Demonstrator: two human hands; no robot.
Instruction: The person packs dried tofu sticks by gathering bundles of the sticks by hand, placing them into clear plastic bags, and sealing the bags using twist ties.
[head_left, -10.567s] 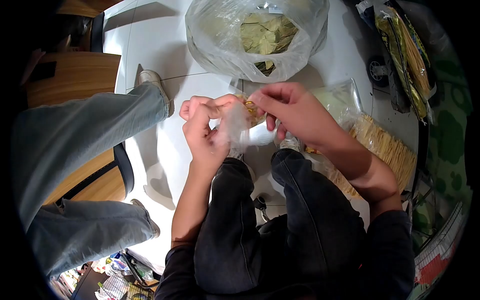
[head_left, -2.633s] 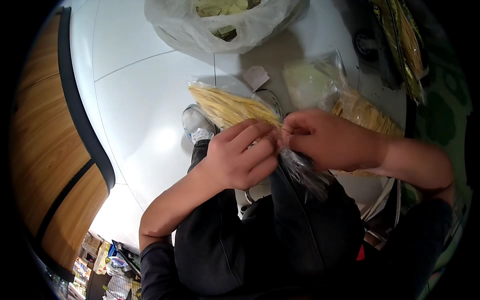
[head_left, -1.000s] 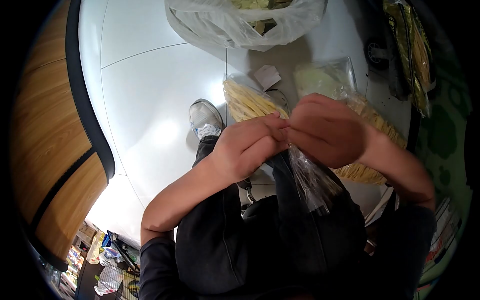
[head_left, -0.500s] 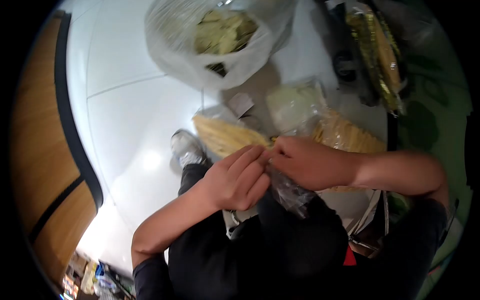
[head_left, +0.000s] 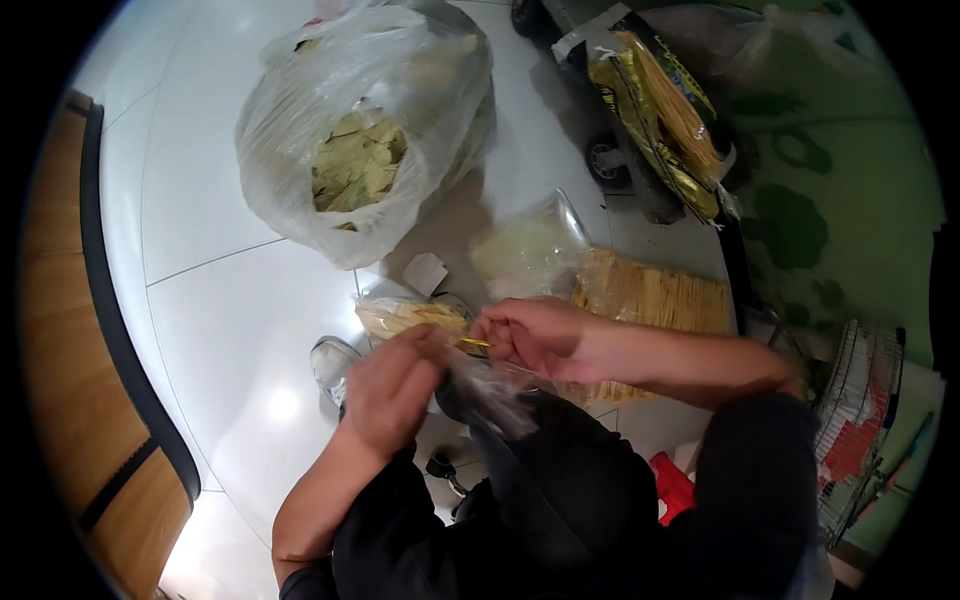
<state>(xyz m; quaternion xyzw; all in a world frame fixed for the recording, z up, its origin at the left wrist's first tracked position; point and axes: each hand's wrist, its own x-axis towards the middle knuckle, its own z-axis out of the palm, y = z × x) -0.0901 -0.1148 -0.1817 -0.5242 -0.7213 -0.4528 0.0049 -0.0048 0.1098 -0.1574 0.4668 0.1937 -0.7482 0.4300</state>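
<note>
A clear plastic bag of pale yellow strips (head_left: pixel 410 317) lies in front of my knees, its gathered neck in my left hand (head_left: pixel 392 385). The left fingers are closed and slightly blurred. Below that grip, the loose crumpled end of the bag (head_left: pixel 500 398) hangs over my dark trouser leg. A thin yellow tie (head_left: pixel 475 342) stretches between the bag's neck and my right hand (head_left: pixel 530 335), whose fingertips pinch it. Just behind the right wrist is a larger clear pack of yellow sticks (head_left: pixel 655 290).
A big translucent sack (head_left: pixel 440 120) of dried leaves (head_left: pixel 360 165) stands on the tiled floor. Nearby are a flat pale packet (head_left: pixel 530 245) and a paper scrap (head_left: pixel 425 273). A gold-and-black package (head_left: pixel 650 110) rests above a caster wheel (head_left: pixel 607 160). Wooden panelling (head_left: pixel 60 300) borders the left.
The view has shifted, showing more of the sack. My hands have moved apart, and the yellow tie now shows between them.
</note>
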